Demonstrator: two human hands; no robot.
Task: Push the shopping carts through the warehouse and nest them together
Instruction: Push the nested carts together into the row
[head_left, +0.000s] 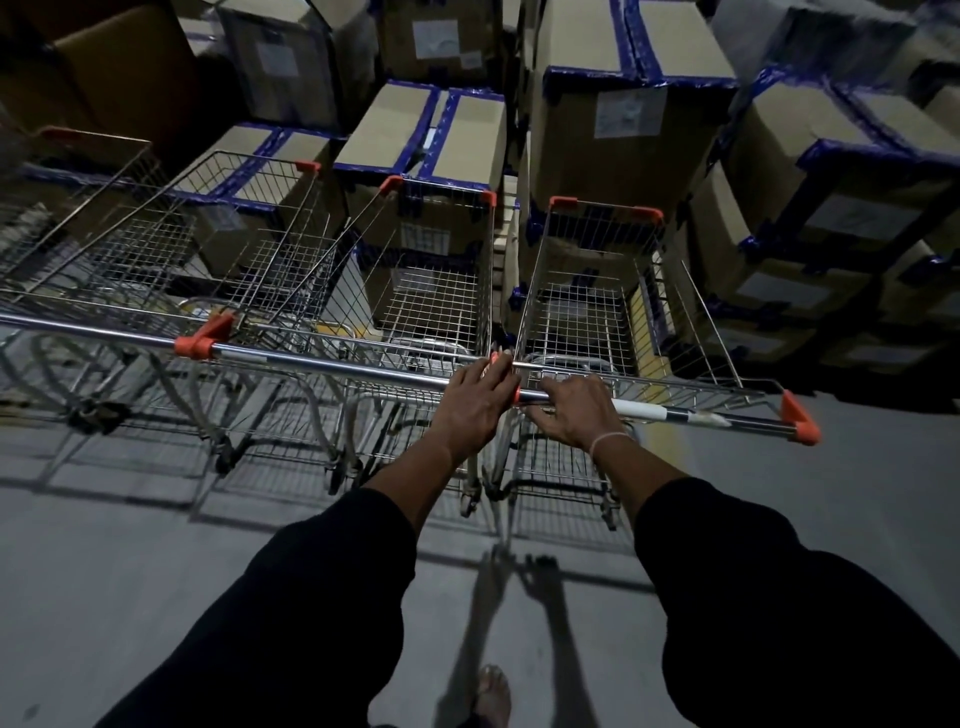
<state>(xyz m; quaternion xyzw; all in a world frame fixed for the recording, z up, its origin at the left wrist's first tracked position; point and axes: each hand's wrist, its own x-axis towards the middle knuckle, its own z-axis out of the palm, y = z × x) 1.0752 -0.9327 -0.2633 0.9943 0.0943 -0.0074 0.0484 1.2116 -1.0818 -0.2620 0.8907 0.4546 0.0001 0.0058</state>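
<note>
- Left hand (477, 402) rests on one cart's handle (332, 364), fingers curled over its orange end.
- Right hand (571, 413) grips the neighbouring cart's handle (675, 414).
- Both carts (431, 291) face stacked boxes (623, 119).

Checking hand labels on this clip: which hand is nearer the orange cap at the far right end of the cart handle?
Right. The right hand rests on the same handle, nearer the orange cap; the left hand lies farther along, at the neighbouring cart's handle.
</note>
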